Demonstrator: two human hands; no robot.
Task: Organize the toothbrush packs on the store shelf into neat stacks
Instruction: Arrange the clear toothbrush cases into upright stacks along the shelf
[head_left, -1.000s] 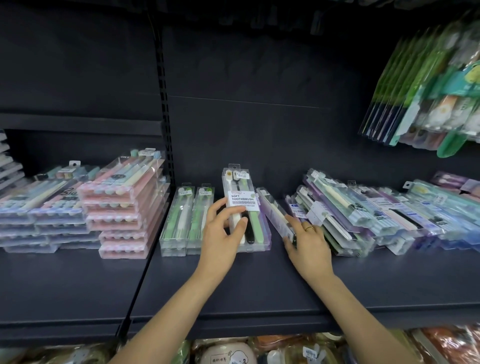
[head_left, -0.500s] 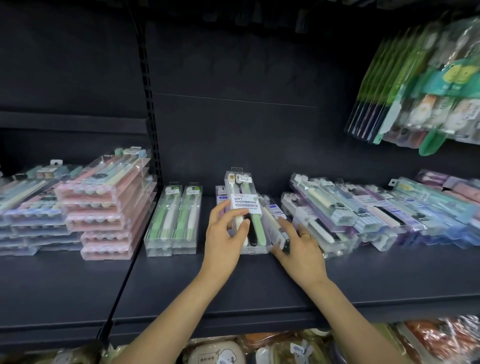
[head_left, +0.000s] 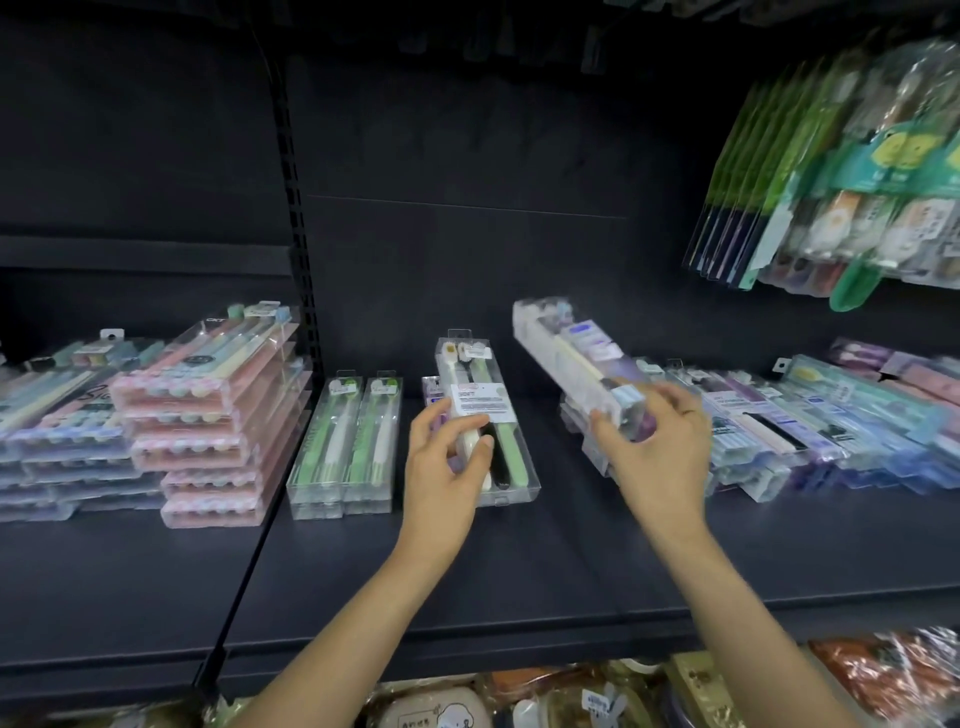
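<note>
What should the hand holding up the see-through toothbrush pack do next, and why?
Probably lower that lifted pack onto the pack with the SOFT label. The right hand holds it tilted in the air above the shelf, while the left hand steadies the SOFT pack right beside it. The loose packs to the right lie slanted, so stacking here looks tidier.

Two bare hands (head_left: 447, 467), one clear purple-tinted toothbrush pack (head_left: 576, 364) raised off the shelf, two side-by-side stacks of clear green toothbrush packs (head_left: 345, 441), one stack of five pink multi-brush packs (head_left: 208, 415), one ring (head_left: 688, 412).
</note>
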